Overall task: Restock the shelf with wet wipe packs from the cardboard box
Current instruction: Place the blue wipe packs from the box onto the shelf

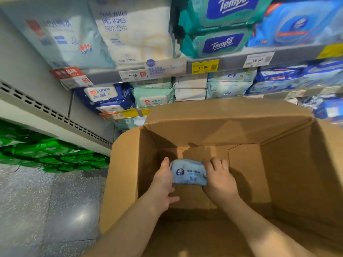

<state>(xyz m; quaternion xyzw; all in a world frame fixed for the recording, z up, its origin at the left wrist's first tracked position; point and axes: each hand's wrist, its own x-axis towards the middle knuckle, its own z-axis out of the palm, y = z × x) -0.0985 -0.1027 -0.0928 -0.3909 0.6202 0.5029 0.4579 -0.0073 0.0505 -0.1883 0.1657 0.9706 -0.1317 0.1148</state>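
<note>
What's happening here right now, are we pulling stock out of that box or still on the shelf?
Stock is coming out of the box. A person reaches both hands into the open brown cardboard box and holds a pale blue wet wipe pack near its bottom, the left hand on the pack's left end and the right hand with fingers curled over its right end. No other pack shows in the box. The shelves behind already carry many packs.

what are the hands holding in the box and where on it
Both hold one light blue wet wipe pack inside the cardboard box: the left hand at its left end, the right hand curled over its right end.
</note>
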